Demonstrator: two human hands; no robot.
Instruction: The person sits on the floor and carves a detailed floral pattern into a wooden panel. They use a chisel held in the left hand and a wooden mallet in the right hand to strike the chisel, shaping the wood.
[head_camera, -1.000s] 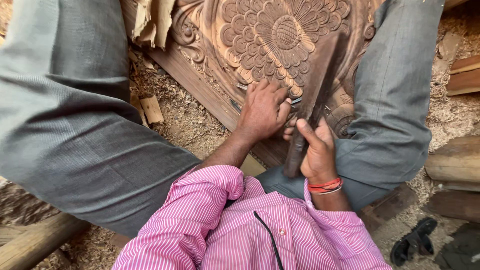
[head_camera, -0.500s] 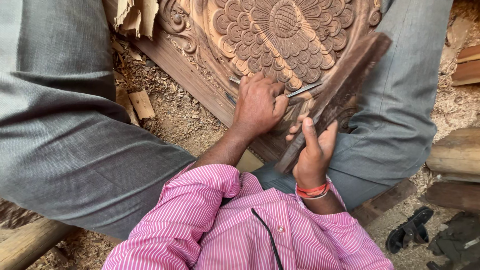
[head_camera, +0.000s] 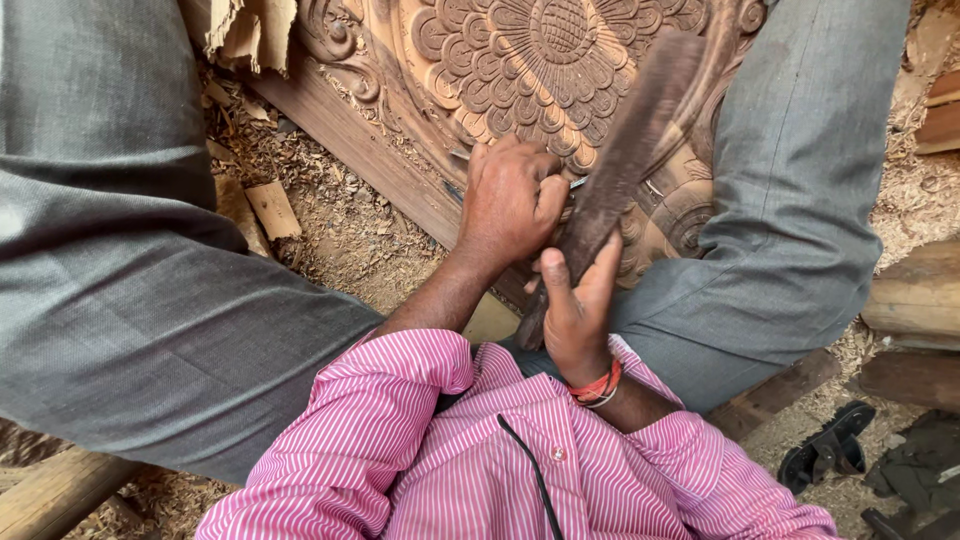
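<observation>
A carved wooden panel with a large flower rosette lies on the ground between my knees. My left hand is closed around a metal chisel, whose shaft barely shows beside the fingers, pressed on the panel's lower carved edge. My right hand, with a red band at the wrist, grips the lower end of a long dark wooden mallet. The mallet is raised and slants up to the right over the carving.
My grey trouser legs flank the panel on both sides. Wood chips and sawdust cover the ground at left. Logs lie at the right, a plank at the lower left, and dark sandals at the lower right.
The mallet has swung up from low beside the chisel to a raised slant over the carving. My left hand has stayed on the chisel at the panel's edge.
</observation>
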